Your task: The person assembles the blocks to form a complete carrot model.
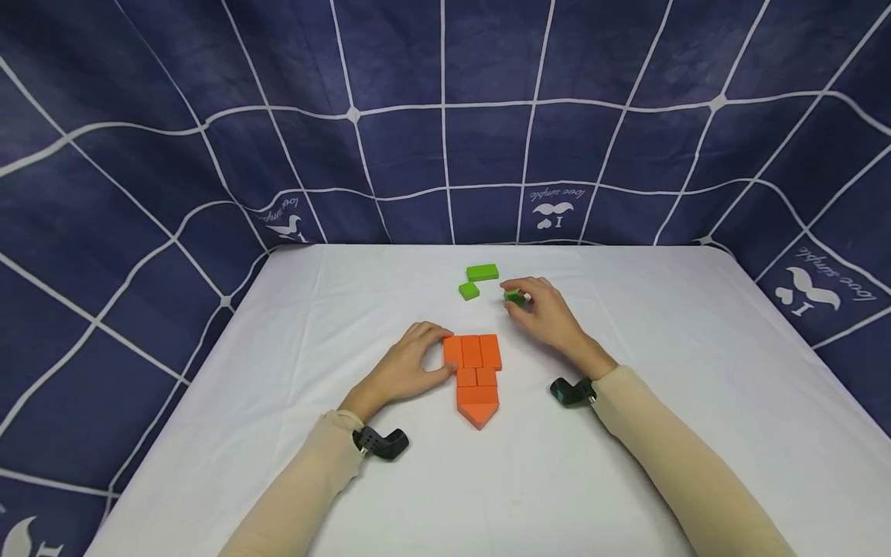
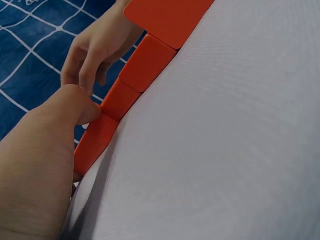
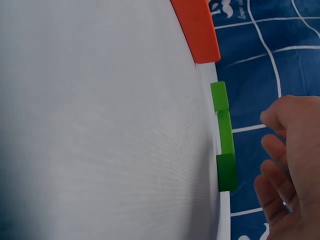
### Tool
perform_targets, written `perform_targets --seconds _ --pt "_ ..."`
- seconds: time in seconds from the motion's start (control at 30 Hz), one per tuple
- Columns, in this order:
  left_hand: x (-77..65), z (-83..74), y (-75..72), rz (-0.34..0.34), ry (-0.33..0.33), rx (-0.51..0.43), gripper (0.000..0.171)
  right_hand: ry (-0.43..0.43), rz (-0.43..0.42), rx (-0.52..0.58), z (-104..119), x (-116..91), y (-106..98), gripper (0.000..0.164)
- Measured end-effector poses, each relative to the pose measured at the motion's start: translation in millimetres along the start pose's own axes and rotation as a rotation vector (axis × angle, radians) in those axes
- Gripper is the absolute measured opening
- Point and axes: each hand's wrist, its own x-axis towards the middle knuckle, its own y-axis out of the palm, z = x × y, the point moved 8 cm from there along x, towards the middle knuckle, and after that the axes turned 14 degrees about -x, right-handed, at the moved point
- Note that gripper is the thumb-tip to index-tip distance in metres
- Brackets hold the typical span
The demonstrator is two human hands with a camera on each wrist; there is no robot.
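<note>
Orange blocks (image 1: 472, 352) lie edge to edge on the white cloth, a row of three above smaller pieces and a pointed piece (image 1: 479, 414). My left hand (image 1: 411, 363) holds the leftmost orange block (image 1: 452, 350), fingers at its far end and thumb at its near end. In the left wrist view the thumb touches the orange side. My right hand (image 1: 550, 313) hovers around a small green block (image 1: 514, 297), which the fingers partly hide. The right wrist view shows a gap between its loosely bent fingers and the green block (image 3: 226, 172).
A green rectangular block (image 1: 483, 272) and a small green square block (image 1: 469, 291) lie behind the orange group. White cloth (image 1: 592, 480) covers the table. A dark blue curtain with white lines (image 1: 487, 147) stands behind and at both sides.
</note>
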Motion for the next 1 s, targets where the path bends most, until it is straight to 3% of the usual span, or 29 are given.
perform_targets --seconds 0.27,0.5,1.0 --pt "0.1 0.4 -2.2 -0.003 0.006 0.000 0.054 0.086 0.025 0.028 -11.4 21.7 12.2 0.043" --pt "-0.8 3.3 -2.3 0.005 -0.005 0.002 0.055 0.139 0.114 0.010 -19.6 38.6 32.6 0.053" --pt "-1.1 -0.7 -2.6 0.011 0.010 0.009 0.055 0.214 0.202 0.021 -31.8 55.6 52.2 0.061"
